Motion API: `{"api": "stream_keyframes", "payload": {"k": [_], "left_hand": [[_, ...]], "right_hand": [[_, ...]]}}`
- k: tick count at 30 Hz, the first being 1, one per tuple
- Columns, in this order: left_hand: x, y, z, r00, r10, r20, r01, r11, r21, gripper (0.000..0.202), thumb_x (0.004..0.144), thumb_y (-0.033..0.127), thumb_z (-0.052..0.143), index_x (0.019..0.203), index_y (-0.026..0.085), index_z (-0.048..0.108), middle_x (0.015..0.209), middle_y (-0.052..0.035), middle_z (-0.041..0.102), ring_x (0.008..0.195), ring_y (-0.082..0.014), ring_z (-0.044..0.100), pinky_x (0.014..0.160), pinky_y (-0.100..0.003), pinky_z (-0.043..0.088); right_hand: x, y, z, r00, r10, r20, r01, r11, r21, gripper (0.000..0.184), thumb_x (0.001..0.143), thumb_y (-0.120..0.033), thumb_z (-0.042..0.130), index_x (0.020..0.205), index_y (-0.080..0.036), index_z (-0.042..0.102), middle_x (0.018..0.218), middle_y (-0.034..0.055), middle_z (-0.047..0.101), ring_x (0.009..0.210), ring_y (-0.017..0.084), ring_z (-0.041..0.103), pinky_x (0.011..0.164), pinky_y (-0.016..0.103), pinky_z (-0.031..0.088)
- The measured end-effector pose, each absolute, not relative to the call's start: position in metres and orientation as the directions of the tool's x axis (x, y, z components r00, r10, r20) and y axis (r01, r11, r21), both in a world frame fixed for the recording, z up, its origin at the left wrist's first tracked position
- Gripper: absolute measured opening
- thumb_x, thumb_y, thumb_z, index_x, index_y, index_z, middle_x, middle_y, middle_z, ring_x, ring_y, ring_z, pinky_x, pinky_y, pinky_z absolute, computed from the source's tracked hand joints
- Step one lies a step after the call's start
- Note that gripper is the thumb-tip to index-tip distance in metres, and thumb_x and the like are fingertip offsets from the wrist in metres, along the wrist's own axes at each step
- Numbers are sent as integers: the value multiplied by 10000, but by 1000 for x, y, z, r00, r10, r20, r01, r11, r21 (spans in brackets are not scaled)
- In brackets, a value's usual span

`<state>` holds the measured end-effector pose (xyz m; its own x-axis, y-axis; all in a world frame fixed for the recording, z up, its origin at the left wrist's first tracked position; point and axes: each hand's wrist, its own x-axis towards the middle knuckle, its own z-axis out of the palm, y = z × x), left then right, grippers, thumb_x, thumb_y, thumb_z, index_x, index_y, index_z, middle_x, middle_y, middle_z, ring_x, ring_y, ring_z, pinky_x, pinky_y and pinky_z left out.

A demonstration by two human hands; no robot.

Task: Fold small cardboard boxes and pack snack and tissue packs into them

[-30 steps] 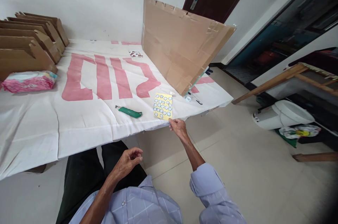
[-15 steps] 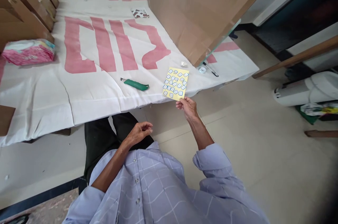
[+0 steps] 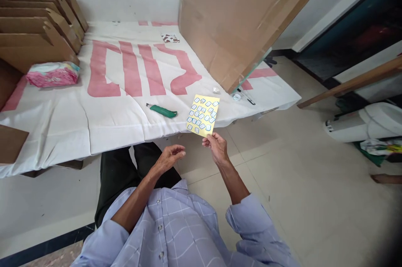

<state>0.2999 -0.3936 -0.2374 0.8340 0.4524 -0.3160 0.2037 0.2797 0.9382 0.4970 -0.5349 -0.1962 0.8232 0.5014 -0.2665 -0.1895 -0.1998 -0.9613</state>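
Note:
My right hand (image 3: 216,146) pinches the lower edge of a yellow sheet (image 3: 202,114) covered with several small blue-edged stickers and holds it up just off the front edge of the table (image 3: 103,120). My left hand (image 3: 169,157) hovers in front of my lap, a little left of the sheet, its fingers loosely curled with nothing in them. A green utility knife (image 3: 163,110) lies on the white cloth just left of the sheet.
The table carries a white cloth with big pink letters (image 3: 141,68). A large cardboard sheet (image 3: 238,19) leans upright at the right. Folded cardboard pieces (image 3: 40,24) and a pink packet (image 3: 52,74) sit at the left. A pen (image 3: 246,96) and small bits lie by the cardboard.
My right hand has lifted the yellow sheet off the table and drawn it toward me. My left hand has come forward closer to it.

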Motion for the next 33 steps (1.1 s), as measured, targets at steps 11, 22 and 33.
{"api": "stream_keyframes", "payload": {"k": [11,22,33], "left_hand": [[309,-354,-190,794,539,-280,59,389,919,837,770,809,867,1244,122,804,1015,-138,842,829,-233,770,697,-290,568],[278,-361,-189,727,637,-257,6,369,930,662,767,781,830,852,126,780,722,-75,755,591,-172,683,568,-272,536],[243,-352,-195,604,743,-288,-56,401,915,428,856,547,782,828,120,768,738,-109,787,546,-176,705,483,-243,517]], "right_hand": [[451,-540,-178,723,615,-314,-235,-207,-950,482,712,-639,876,851,-216,691,687,25,755,554,158,670,602,302,577],[431,-527,-160,653,694,-304,-147,-277,-949,500,713,-667,909,811,-206,740,694,45,763,568,177,687,617,318,614],[416,-493,-173,592,740,-320,-110,-320,-941,612,534,-724,989,778,-200,789,663,76,764,544,212,698,576,342,642]]}}
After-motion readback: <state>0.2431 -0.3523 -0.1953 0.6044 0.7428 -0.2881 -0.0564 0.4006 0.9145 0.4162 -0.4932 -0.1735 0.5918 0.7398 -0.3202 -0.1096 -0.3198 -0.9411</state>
